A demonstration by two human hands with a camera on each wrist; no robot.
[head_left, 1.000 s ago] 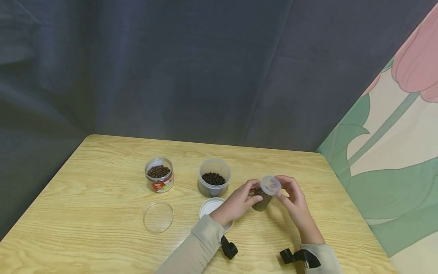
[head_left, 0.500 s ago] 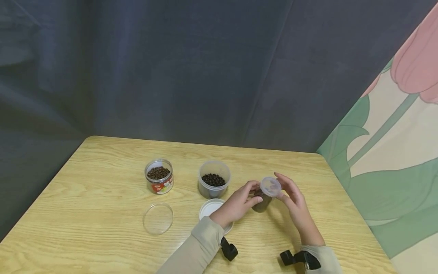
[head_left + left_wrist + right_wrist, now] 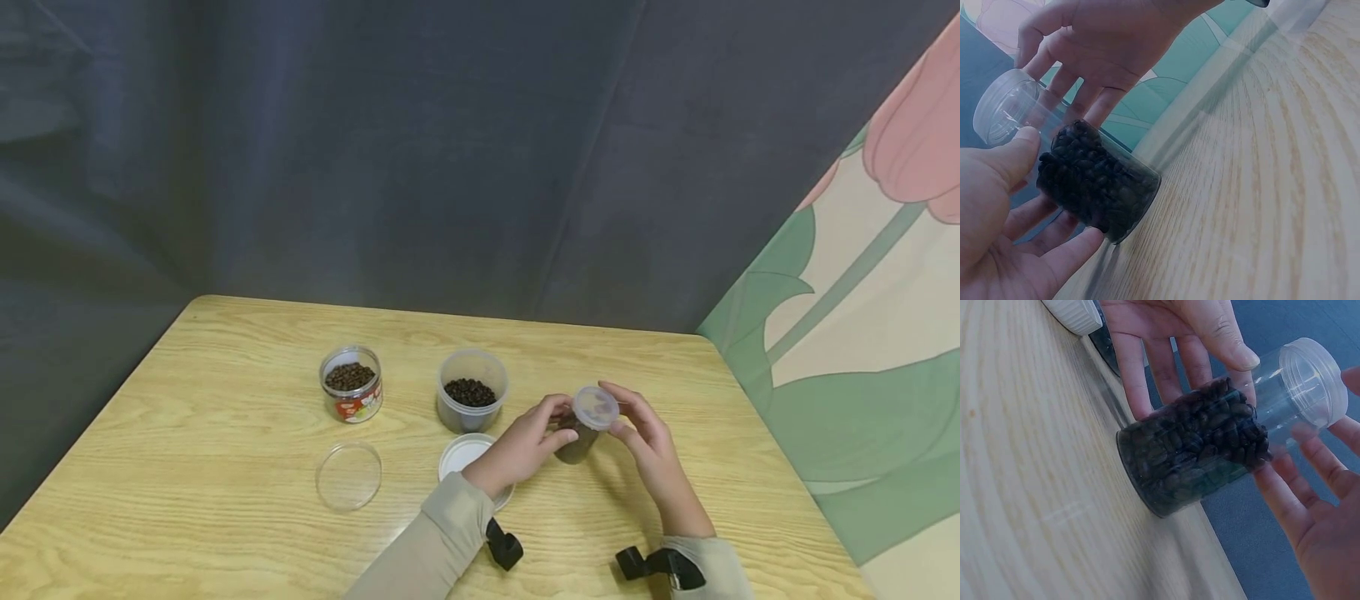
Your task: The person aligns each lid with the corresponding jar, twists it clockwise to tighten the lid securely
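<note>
A clear cylindrical jar (image 3: 1191, 447), partly filled with dark coffee beans, stands close over the table in front of me. My left hand (image 3: 513, 450) holds its body from the left, thumb on the near side and fingers round the far side. A translucent round lid (image 3: 1316, 381) sits on the jar's top. At the lid's right side is my right hand (image 3: 651, 446), thumb and forefinger on its edge. In the left wrist view, the other fingers of that hand lie behind the jar (image 3: 1094, 178).
Further left stand an uncovered plastic tub (image 3: 471, 404) of dark beans and a jar with a red label (image 3: 358, 407) holding browner beans. A white lid (image 3: 459, 454) lies partly under my left forearm, and a clear lid (image 3: 348, 477) lies beyond it on the wooden table (image 3: 187, 467).
The right hand's fingers shift slightly at the lid's edge, the forefinger straightening and then settling back. The left hand and the jar stay in place.
</note>
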